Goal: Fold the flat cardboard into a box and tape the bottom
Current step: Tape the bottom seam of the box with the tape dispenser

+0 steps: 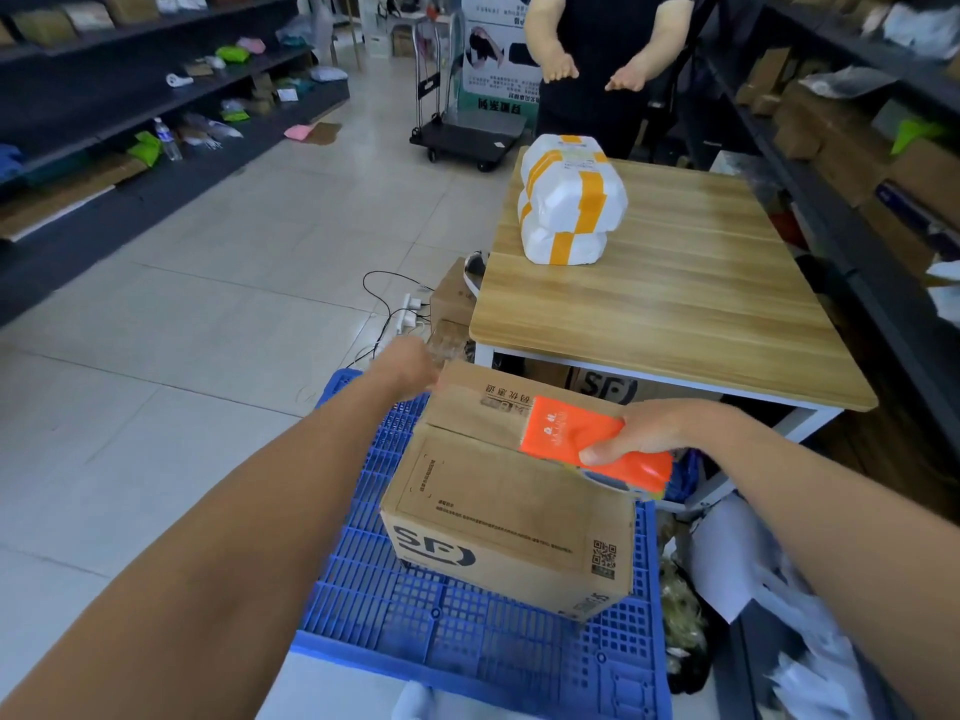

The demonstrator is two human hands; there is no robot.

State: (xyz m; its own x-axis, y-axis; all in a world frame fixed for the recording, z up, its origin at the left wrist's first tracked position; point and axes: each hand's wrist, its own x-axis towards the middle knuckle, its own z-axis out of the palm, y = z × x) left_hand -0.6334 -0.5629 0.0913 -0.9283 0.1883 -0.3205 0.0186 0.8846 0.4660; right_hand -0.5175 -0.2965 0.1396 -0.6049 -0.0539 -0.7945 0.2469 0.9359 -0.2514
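Note:
A brown cardboard box (498,517) printed with a black logo stands on a blue plastic pallet (467,646). One flap (478,402) is lifted at its far side. My left hand (410,368) rests on the far left corner of that flap; its fingers are hidden behind the cardboard. My right hand (654,426) grips an orange packet (576,433) over the box's right side. Under the packet a roll of tape (608,478) partly shows.
A wooden table (691,304) stands close behind the box, with taped white parcels (571,200) on it. A person (602,54) stands beyond it. A power strip with cables (405,314) lies on the floor. Shelves line both sides; a hand cart (467,132) is farther back.

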